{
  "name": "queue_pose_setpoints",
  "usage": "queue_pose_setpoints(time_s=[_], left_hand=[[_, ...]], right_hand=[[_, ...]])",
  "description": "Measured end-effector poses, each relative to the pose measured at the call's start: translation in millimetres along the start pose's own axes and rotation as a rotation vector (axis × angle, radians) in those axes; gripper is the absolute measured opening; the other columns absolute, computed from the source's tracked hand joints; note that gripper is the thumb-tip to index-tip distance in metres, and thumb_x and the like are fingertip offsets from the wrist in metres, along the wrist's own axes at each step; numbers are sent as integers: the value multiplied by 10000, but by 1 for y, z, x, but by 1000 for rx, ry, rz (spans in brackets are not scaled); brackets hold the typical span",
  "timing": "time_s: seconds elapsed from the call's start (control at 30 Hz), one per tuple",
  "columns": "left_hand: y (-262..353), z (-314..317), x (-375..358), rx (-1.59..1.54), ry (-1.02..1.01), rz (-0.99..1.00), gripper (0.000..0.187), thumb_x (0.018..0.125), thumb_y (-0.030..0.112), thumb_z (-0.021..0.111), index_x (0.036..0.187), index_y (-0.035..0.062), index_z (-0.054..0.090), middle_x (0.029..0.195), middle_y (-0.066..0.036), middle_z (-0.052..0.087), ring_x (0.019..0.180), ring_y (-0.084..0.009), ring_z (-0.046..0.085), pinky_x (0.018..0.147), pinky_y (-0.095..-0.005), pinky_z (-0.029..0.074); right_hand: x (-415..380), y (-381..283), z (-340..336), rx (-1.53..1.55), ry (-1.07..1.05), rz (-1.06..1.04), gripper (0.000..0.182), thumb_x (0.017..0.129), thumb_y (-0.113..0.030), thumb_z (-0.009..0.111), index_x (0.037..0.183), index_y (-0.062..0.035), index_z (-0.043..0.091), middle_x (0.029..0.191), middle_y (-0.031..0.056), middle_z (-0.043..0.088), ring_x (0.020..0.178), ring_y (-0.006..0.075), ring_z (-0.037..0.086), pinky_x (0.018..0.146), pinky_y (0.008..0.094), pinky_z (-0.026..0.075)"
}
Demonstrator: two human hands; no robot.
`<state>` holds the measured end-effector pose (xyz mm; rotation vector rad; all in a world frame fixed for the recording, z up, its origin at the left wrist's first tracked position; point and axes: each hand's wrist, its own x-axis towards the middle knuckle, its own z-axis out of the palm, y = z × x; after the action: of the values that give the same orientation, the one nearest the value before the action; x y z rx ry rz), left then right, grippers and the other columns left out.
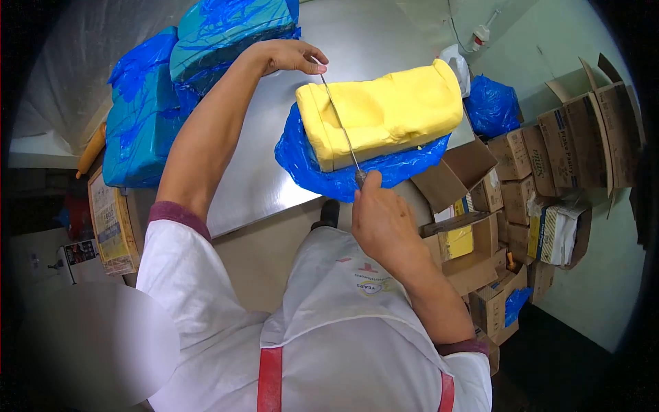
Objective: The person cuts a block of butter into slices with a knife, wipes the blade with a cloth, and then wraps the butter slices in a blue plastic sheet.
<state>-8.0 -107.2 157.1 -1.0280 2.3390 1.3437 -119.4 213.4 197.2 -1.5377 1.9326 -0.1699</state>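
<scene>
A big yellow block (pixel 401 106), which looks like butter or margarine, lies on an opened blue plastic wrapper (pixel 302 175) on the metal table. Across its top, near the left end, runs the long thin blade of a knife (pixel 339 121). My right hand (pixel 388 216) is closed around the knife's dark handle at the block's near side. At the far side, my left hand (pixel 294 58) pinches the tip end of the blade between thumb and fingers. A thin line shows on the block's near face, left of the handle.
Several blue-wrapped blocks (pixel 141 110) are stacked on the left of the metal table (pixel 264 175). Cardboard boxes (pixel 511 154) crowd the right side along the wall. A blue plastic bundle (pixel 491 104) rests beyond the table's right edge. A yellow-sided box (pixel 110 223) stands at the left.
</scene>
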Motion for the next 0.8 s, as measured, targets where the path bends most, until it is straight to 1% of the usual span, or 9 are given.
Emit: queue_pose_setpoints(time_s=[0.13, 0.27, 0.3, 0.37, 0.5, 0.6, 0.7, 0.77, 0.8], left_hand=[[-11, 10, 10, 44, 26, -46, 701, 847, 426, 663, 1400, 68, 426, 1433, -187, 414, 1384, -310, 298, 1148, -423, 188], [-28, 23, 25, 78, 40, -81, 724, 848, 432, 658, 1412, 56, 404, 1449, -193, 392, 1379, -318, 311, 1147, -414, 204], [-34, 25, 31, 64, 28, -85, 717, 852, 366, 666, 1429, 54, 376, 1463, -192, 374, 1379, -316, 316, 1146, -402, 216], [-47, 31, 41, 81, 32, -101, 744, 838, 317, 675, 1447, 51, 340, 1477, -197, 349, 1381, -318, 313, 1141, -396, 231], [-51, 37, 45, 20, -2, -130, 819, 794, 223, 686, 1477, 51, 269, 1503, -225, 282, 1391, -323, 296, 1130, -394, 261], [-64, 41, 61, 169, -10, -121, 860, 796, 245, 680, 1492, 55, 211, 1519, -257, 208, 1400, -340, 273, 1130, -397, 259], [-83, 52, 81, 353, 56, -152, 840, 835, 293, 626, 1506, 87, 164, 1535, -268, 124, 1425, -369, 188, 1149, -411, 207], [-119, 61, 112, 424, 92, -168, 892, 824, 400, 628, 1512, 127, 129, 1542, -265, 86, 1431, -393, 134, 1141, -420, 223], [-122, 63, 116, 441, 117, -182, 892, 830, 424, 620, 1513, 145, 118, 1543, -264, 73, 1434, -399, 104, 1140, -426, 222]], right_hand=[[6, 3, 10, 8, -4, 26, 211, 797, -18, 516, 967, 61, 421, 820, 325, 631, 801, 488, 630, 752, 549, 491], [16, 12, 19, 44, -34, 24, 205, 791, -13, 517, 960, 58, 426, 817, 321, 633, 792, 486, 633, 750, 543, 497], [18, 16, 24, 50, -18, 11, 181, 837, -55, 492, 958, 58, 418, 806, 324, 626, 780, 495, 622, 739, 554, 486], [23, 25, 38, 59, 17, -22, 204, 930, -141, 441, 955, 58, 403, 782, 329, 612, 757, 512, 601, 715, 577, 463], [32, 32, 49, 30, -10, -2, 215, 933, -148, 435, 970, 62, 408, 798, 324, 622, 776, 500, 612, 736, 570, 470], [39, 38, 62, 22, -23, 19, 225, 937, -154, 431, 984, 65, 411, 807, 321, 626, 783, 494, 618, 744, 563, 476], [48, 48, 79, 41, -24, 31, 231, 939, -159, 431, 998, 64, 415, 810, 320, 627, 789, 490, 621, 748, 559, 481], [54, 56, 94, 60, -25, 47, 233, 942, -162, 431, 1004, 62, 416, 811, 319, 628, 792, 487, 624, 747, 557, 485], [57, 60, 99, 61, -19, 39, 234, 943, -163, 432, 1005, 61, 417, 811, 317, 629, 791, 485, 625, 745, 555, 486]])
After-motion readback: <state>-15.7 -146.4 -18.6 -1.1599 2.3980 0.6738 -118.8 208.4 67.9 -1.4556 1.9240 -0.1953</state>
